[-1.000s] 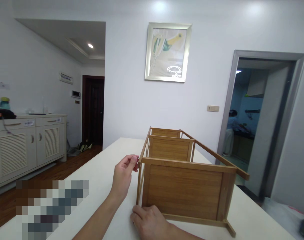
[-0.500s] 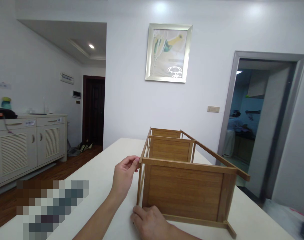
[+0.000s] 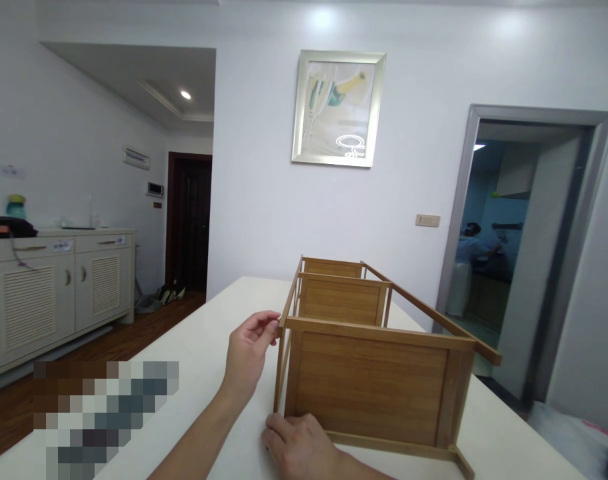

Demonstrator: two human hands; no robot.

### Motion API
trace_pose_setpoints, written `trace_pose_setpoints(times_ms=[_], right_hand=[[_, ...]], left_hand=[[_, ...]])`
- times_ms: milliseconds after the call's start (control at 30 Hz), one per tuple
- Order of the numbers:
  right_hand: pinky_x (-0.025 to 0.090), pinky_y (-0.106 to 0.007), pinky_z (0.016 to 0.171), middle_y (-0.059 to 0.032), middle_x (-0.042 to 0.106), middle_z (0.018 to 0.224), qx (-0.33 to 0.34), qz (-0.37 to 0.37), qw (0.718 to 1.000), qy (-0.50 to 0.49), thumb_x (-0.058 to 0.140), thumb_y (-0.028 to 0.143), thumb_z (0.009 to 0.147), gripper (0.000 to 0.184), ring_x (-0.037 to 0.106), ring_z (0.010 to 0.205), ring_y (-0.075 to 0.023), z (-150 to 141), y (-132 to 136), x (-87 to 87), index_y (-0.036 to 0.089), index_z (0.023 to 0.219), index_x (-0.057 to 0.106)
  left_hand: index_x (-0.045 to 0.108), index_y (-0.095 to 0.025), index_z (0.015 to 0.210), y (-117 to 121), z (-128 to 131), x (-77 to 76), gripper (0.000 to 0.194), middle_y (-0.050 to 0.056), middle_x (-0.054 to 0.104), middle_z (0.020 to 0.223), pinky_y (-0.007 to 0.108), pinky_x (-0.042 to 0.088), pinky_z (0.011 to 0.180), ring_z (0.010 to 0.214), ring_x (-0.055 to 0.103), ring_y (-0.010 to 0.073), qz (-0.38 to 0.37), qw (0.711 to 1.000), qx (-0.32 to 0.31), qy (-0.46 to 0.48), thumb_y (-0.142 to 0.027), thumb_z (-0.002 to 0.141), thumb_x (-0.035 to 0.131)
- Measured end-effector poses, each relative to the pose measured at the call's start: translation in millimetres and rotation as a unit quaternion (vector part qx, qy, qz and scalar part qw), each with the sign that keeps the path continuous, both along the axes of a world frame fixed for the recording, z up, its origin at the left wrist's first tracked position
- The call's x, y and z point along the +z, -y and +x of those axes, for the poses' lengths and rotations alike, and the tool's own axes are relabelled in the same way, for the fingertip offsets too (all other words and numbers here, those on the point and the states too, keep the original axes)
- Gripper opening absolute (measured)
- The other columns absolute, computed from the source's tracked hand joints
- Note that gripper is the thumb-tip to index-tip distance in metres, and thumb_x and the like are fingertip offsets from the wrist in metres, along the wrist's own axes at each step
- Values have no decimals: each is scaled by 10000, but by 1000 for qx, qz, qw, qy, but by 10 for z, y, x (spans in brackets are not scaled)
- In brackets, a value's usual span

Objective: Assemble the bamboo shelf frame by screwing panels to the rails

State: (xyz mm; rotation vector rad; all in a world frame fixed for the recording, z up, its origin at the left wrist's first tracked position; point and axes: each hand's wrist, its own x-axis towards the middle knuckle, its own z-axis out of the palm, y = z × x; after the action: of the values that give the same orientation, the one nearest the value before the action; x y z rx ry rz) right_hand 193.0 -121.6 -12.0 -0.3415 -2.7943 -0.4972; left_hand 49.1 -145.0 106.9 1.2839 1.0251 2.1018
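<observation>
A brown wooden shelf rack [image 3: 369, 380] lies on its side on the white table, its three panels standing upright one behind another. My left hand [image 3: 249, 350] is at the rack's upper left corner, thumb and fingers pinched together at the end of the frame. Whatever sits between those fingertips is too small or hidden to make out. Lower down, my right hand [image 3: 301, 443] is wrapped round the bottom left corner of the nearest panel, its fingers curled on the frame. At the right, one long rail sticks out past the near panel.
The white table [image 3: 184, 393] runs back toward the wall. A white cabinet [image 3: 59, 287] stands at the left, and a clear plastic bag [image 3: 569, 433] is at the lower right. Through the right doorway, a person [image 3: 471, 243] is in another room. Part of the lower left is pixelated.
Both hands and the rack stay in the same places. The view shifts very slightly, and the person beyond the doorway has changed posture.
</observation>
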Motion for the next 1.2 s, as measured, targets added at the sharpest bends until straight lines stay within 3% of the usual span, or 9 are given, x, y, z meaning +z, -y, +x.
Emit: trace_pose_setpoints(times_ms=[100, 300, 633, 800, 1000, 1200], right_hand=[[320, -279, 462, -18, 644, 932, -1, 1, 1000, 0, 598, 230, 849, 128, 576, 630, -141, -7, -4, -8, 172, 942, 532], [324, -292, 440, -14, 632, 919, 5, 12, 1000, -6, 570, 223, 870, 77, 575, 610, -134, -13, -17, -19, 180, 909, 520], [311, -278, 443, -17, 637, 915, 7, 10, 1000, -6, 576, 233, 868, 89, 561, 600, -131, -16, -45, -52, 181, 906, 513], [314, -287, 437, -8, 638, 910, 4, 13, 1000, -5, 591, 253, 862, 109, 566, 590, -133, -25, -56, -68, 186, 904, 516], [355, -264, 469, -28, 631, 911, 9, 0, 1000, -2, 564, 226, 877, 87, 567, 619, -134, -8, -28, -31, 173, 935, 526], [353, -274, 458, -22, 644, 929, -1, -2, 1000, 0, 586, 220, 852, 97, 584, 627, -143, -1, 5, 7, 176, 929, 547]], left_hand=[[699, -167, 936, -4, 3, -6, 278, 24, 684, 792, 242, 461, 614, 684, 568, 128, -3, 1000, -4, 9, -417, 814, 682], [691, -154, 798, -20, 4, 0, 302, 19, 661, 717, 238, 431, 569, 611, 526, 118, -21, 1000, 10, -15, -456, 781, 703], [725, -179, 855, 10, -15, 11, 177, 32, 704, 822, 237, 464, 602, 696, 594, 136, 11, 999, 14, -37, -334, 770, 723], [704, -181, 984, 3, 3, 3, 274, 40, 709, 875, 238, 469, 609, 718, 597, 132, 2, 1000, -5, 14, -384, 800, 702], [690, -156, 795, -10, 2, 15, 298, 15, 659, 710, 231, 426, 562, 620, 528, 115, -31, 999, 1, -11, -454, 788, 698], [710, -168, 778, 12, -5, 61, 293, 22, 676, 713, 232, 434, 554, 616, 546, 127, -26, 999, 21, -40, -461, 762, 711]])
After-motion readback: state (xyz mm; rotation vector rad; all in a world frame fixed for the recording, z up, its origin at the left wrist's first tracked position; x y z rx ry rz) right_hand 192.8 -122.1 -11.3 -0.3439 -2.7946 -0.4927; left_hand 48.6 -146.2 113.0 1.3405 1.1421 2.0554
